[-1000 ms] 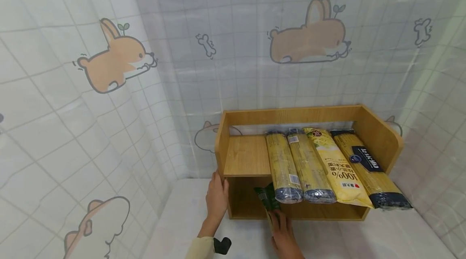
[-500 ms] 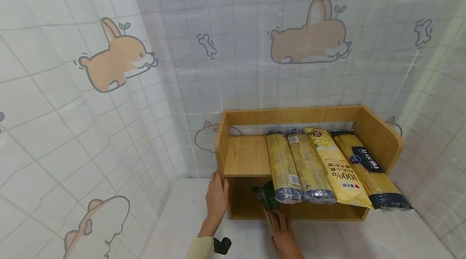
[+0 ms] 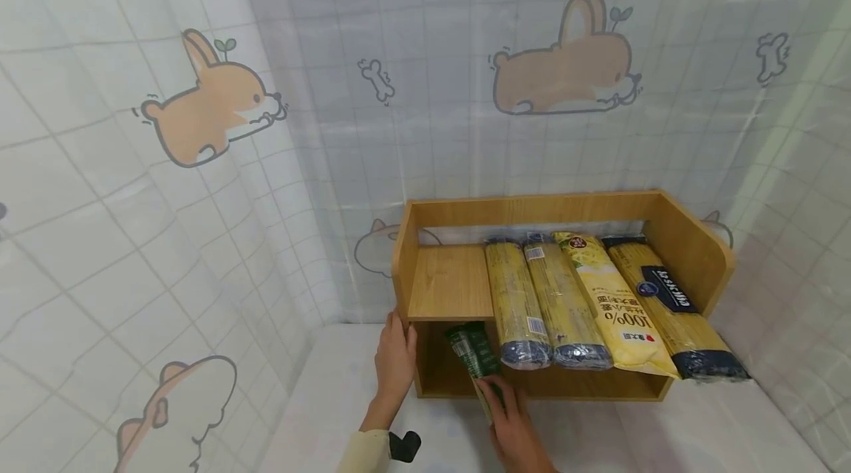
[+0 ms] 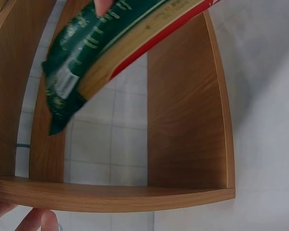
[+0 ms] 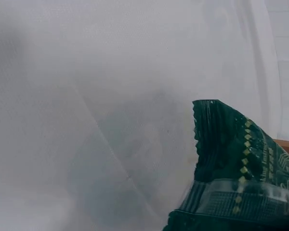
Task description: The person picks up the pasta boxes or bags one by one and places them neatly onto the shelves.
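Note:
A wooden two-level shelf [image 3: 452, 284] stands on a white surface against the curtain. My left hand [image 3: 396, 351] lies flat against the shelf's left side panel, thumb at its front edge; its fingertips [image 4: 34, 220] show below the panel edge [image 4: 115, 196] in the left wrist view. My right hand [image 3: 510, 417] grips the near end of a long dark green packet [image 3: 473, 353]. The packet's far end tilts up in front of the lower opening, just under the upper board. The same green packet [image 4: 111, 45] crosses the left wrist view, and its crimped end [image 5: 233, 159] fills the right wrist view's lower right.
Several long spaghetti packets [image 3: 572, 303] lie side by side on the upper board, overhanging its front. The board's left part is bare wood. A plastic curtain [image 3: 199, 162] with cartoon dogs closes in the back and both sides. White surface [image 3: 332, 399] lies before the shelf.
My right hand has raised the green packet's far end and swung it left, from under the overhanging spaghetti packets to the open left part of the shelf front. The left hand has stayed put.

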`<state>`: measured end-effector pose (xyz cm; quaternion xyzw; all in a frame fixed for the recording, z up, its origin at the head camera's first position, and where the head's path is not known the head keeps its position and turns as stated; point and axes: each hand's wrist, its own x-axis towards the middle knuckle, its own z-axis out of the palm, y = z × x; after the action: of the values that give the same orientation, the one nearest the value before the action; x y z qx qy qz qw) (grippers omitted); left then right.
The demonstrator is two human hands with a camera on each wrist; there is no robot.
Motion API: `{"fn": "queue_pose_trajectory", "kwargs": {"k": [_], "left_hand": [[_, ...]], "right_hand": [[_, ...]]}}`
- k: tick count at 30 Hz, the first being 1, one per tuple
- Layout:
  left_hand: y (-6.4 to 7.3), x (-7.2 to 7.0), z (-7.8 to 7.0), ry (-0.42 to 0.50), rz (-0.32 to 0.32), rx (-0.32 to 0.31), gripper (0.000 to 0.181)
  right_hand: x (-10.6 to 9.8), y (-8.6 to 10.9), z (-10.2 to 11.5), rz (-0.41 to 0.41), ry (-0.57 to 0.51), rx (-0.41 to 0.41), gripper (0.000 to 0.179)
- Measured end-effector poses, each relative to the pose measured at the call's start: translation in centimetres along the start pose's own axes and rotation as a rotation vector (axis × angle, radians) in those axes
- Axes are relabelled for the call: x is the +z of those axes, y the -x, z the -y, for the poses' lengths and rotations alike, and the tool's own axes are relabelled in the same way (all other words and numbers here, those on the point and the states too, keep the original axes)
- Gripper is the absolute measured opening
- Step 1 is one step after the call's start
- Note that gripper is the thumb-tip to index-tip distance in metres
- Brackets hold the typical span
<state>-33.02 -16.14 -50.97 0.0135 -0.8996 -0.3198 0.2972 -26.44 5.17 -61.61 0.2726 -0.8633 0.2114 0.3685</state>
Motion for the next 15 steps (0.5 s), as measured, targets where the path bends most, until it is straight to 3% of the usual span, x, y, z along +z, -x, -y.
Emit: {"fn": "queue_pose_trajectory", "kwargs": {"k": [2, 6, 15], "left_hand": [[0.00, -0.01, 0.01, 0.004, -0.002, 0.001, 0.041], [0.03, 0.06, 0.11, 0.000, 0.001, -0.003, 0.041], [-0.15, 0.09, 0.28, -0.010, -0.013, 0.000, 0.041]], "right_hand": [[-0.01, 0.04, -0.01, -0.004, 0.001, -0.025, 0.088], [0.01, 0.09, -0.03, -0.033, 0.020, -0.087, 0.056], [-0.28, 0.31, 0.50, -0.056, -0.017, -0.165, 0.063]]}}
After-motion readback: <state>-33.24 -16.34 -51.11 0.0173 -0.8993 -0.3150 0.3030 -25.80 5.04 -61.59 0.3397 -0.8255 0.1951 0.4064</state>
